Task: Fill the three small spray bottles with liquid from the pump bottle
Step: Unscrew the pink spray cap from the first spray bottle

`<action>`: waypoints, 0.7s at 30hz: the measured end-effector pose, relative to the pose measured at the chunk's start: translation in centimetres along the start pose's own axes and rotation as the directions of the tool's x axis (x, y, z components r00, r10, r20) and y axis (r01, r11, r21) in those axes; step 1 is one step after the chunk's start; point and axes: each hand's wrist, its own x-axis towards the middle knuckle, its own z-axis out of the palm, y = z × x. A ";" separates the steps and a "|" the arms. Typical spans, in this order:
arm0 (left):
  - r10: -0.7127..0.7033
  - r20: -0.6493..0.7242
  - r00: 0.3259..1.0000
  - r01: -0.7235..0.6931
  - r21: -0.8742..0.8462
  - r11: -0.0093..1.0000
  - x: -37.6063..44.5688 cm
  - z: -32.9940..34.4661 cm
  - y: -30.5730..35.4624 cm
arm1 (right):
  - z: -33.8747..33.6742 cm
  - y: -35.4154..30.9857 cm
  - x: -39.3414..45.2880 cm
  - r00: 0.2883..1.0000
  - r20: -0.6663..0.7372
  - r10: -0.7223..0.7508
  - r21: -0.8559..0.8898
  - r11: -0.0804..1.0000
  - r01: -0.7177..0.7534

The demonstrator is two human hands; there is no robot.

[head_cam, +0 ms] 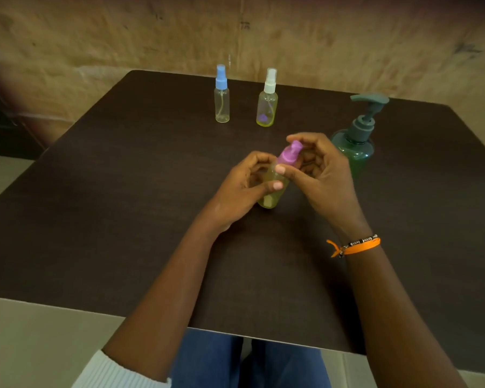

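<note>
Head view: the person sits at the near edge of a dark table (123, 219), both forearms extended over it. The left hand (241, 189) grips the body of the purple-capped spray bottle (275, 186), fingers and thumb curled round its yellowish barrel; the bottle leans slightly right, its base on or just above the table near the centre. The right hand (319, 169) pinches the purple spray head (290, 152), thumb low on the collar and index finger arched over the top, the remaining fingers curled loosely behind. Whether the head is being loosened or tightened cannot be told. The pump bottle (356, 141), dark green with a grey-green pump, stands upright just to the right of the right hand, untouched. At the far side stand the blue-capped spray bottle (222, 99) on the left and the white-capped spray bottle (267, 105) to its right, both upright, capped and apart from each other. The white-capped bottle shows a yellow tint strongest at the base; the blue-capped one looks paler; fill levels cannot be read for certain. Judgement: work is centred on the purple-capped bottle, and at least one of the far bottles probably remains to be handled. An orange wristband (356, 246) sits on the right wrist.
</note>
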 end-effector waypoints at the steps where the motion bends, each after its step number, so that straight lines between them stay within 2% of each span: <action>1: 0.005 -0.012 1.000 -0.005 0.026 1.000 0.0 0.0 -0.1 | 0.2 0.1 -0.1 1.000 -0.021 -0.010 -0.047 0.999 0.009; 3: 0.009 -0.025 1.000 -0.007 0.062 0.998 0.1 -0.1 -0.3 | 0.5 0.2 -0.2 0.998 -0.045 -0.033 -0.092 0.995 0.028; 9: 0.016 -0.063 0.998 -0.013 0.048 0.999 0.2 -0.2 -0.3 | 0.6 -0.1 -0.3 1.000 0.002 -0.008 -0.022 1.000 0.008; 14: 0.067 -0.059 0.996 -0.061 0.106 0.992 0.3 -0.1 -0.5 | 1.0 0.2 -0.3 0.997 -0.051 -0.052 -0.123 0.991 0.045; 18: 0.017 -0.016 1.000 -0.017 0.018 1.000 0.3 -0.1 -0.4 | 0.3 0.1 0.0 0.999 0.037 -0.025 0.036 0.999 0.024; 21: 0.002 0.003 1.000 -0.002 -0.008 1.000 0.2 0.0 -0.5 | -0.1 -0.3 0.1 0.998 0.028 -0.057 0.114 0.992 0.053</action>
